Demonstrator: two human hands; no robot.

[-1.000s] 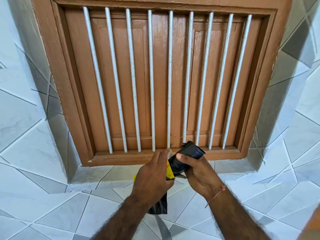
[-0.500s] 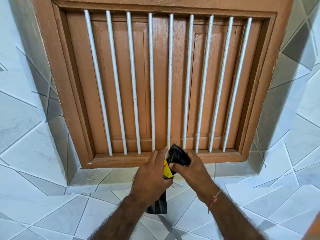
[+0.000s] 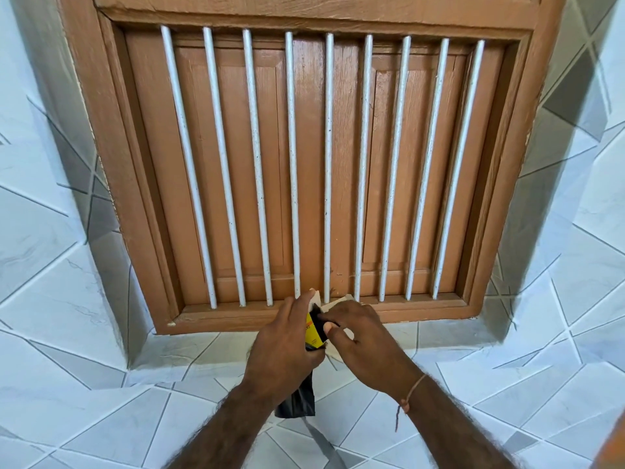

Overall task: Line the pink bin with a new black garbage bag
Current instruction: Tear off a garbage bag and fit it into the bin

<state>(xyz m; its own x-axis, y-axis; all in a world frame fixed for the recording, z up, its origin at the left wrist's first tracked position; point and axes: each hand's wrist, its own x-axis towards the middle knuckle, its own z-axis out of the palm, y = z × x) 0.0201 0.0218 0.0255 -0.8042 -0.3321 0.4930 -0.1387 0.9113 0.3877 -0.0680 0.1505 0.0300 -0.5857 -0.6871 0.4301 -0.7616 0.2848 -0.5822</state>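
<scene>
Left hand (image 3: pixel 287 346) wrapped around a yellow packet (image 3: pixel 314 331), gripping it firmly. Right hand (image 3: pixel 358 336) pinched narrow on the black garbage bag (image 3: pixel 318 319) at the packet's open top, thumb and fingers closed over the plastic. A black tail of the bag hanging below the left hand's heel. Pink bin nowhere in view.

Best done, probably, by keeping the packet steady in the left hand and drawing straight along its length with the right, avoiding a sideways tug that could tear thin film or drag out a second bag.

Long axis of packet and bag near upright, mouth pointing up and away from the wrists toward the barred wooden window (image 3: pixel 324 164).
</scene>
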